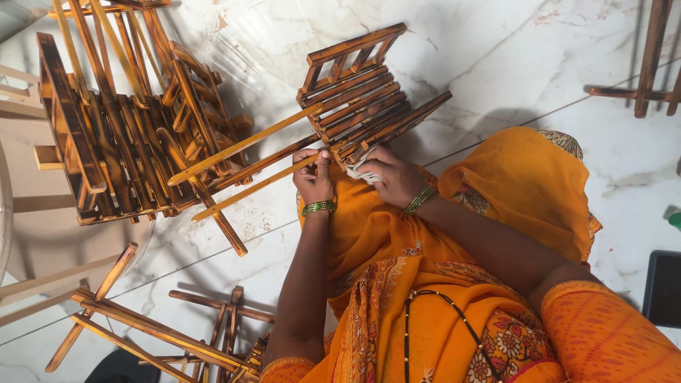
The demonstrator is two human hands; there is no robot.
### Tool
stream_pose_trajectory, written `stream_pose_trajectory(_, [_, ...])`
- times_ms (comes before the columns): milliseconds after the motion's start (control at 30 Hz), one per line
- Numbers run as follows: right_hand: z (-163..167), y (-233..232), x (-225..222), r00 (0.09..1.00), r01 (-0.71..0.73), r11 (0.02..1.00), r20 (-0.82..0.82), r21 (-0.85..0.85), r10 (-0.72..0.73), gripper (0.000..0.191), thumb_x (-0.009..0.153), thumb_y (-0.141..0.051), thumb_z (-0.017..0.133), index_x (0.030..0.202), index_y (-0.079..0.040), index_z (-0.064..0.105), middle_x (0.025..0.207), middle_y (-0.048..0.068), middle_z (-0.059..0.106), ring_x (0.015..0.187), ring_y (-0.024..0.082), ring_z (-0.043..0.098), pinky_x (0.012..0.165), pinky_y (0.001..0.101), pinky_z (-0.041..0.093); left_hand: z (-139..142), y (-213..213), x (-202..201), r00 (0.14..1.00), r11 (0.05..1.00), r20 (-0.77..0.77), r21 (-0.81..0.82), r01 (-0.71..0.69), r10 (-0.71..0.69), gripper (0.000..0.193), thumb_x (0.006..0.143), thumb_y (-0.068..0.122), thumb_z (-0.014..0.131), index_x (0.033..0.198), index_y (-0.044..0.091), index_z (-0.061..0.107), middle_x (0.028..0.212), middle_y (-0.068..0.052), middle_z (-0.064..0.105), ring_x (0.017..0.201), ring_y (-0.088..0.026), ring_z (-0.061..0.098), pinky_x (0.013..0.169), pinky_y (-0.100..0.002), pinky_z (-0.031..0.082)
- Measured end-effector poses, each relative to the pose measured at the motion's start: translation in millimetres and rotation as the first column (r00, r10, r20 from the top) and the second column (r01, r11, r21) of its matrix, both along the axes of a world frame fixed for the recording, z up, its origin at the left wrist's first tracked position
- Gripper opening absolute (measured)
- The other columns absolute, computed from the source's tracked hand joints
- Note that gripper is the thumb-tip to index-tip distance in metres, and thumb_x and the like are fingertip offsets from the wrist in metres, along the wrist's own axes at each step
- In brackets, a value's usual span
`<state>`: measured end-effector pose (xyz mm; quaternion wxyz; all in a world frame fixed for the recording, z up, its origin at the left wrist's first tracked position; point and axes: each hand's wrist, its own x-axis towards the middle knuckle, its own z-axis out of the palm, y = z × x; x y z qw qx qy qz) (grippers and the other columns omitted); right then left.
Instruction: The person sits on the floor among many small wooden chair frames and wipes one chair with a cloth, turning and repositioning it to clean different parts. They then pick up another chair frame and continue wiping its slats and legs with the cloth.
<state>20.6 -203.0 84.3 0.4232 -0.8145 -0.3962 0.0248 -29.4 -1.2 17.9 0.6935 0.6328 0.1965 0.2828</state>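
Observation:
A small dark-stained wooden slatted chair frame (358, 99) lies tipped on the white marble floor against my orange-clad knees. My left hand (313, 177) pinches one of its long light-edged sticks (255, 186) near the frame's lower corner. My right hand (390, 176) holds a small pale piece, seemingly cloth or paper (363, 172), against the frame's slats. Green bangles sit on both wrists.
A pile of similar wooden slatted frames (120, 135) stands at the left. More loose frames and sticks (156, 333) lie at the lower left. Another wooden piece (649, 64) is at the top right, a dark flat object (665, 287) at the right edge.

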Motion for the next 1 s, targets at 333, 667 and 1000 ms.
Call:
stream_pose_trajectory(333, [3, 4, -6, 0.855, -0.014, 0.995, 0.515, -0.103, 0.065, 0.027, 0.092, -0.015, 0.069, 0.119, -0.019, 0.072, 0.117, -0.003, 0.062, 0.114, 0.02, 0.056, 0.096, 0.0411, 0.052, -1, -2, -3, 0.997, 0.997, -0.072, 0.077, -0.026, 0.032, 0.02, 0.097, 0.009, 0.072, 0.106, 0.003, 0.056, 0.089, -0.005, 0.069, 0.081, -0.009, 0.067, 0.072, -0.021, 0.053])
stream_pose_trajectory(667, [-44, -18, 23, 0.908, 0.142, 0.895, 0.416, -0.424, 0.054, 0.018, 0.084, -0.022, 0.067, 0.1, -0.015, 0.072, 0.11, 0.0, 0.06, 0.109, 0.024, 0.056, 0.095, 0.0433, 0.051, 4, -2, -4, 0.994, 0.996, -0.109, 0.088, -0.015, 0.024, 0.018, 0.097, 0.012, 0.073, 0.105, 0.002, 0.061, 0.089, -0.004, 0.07, 0.08, -0.008, 0.068, 0.074, -0.021, 0.054])
stream_pose_trajectory(1000, [-56, -38, 47, 0.94, 0.302, 0.942, -0.119, -0.145, -0.319, 0.018, 0.074, -0.004, 0.071, 0.082, -0.02, 0.076, 0.098, -0.002, 0.069, 0.105, 0.024, 0.064, 0.088, 0.0396, 0.056, 13, -5, -3, 0.992, 0.982, -0.125, 0.188, 0.013, 0.011, 0.02, 0.097, 0.019, 0.076, 0.101, 0.001, 0.067, 0.096, -0.004, 0.07, 0.087, -0.009, 0.068, 0.08, -0.024, 0.055])
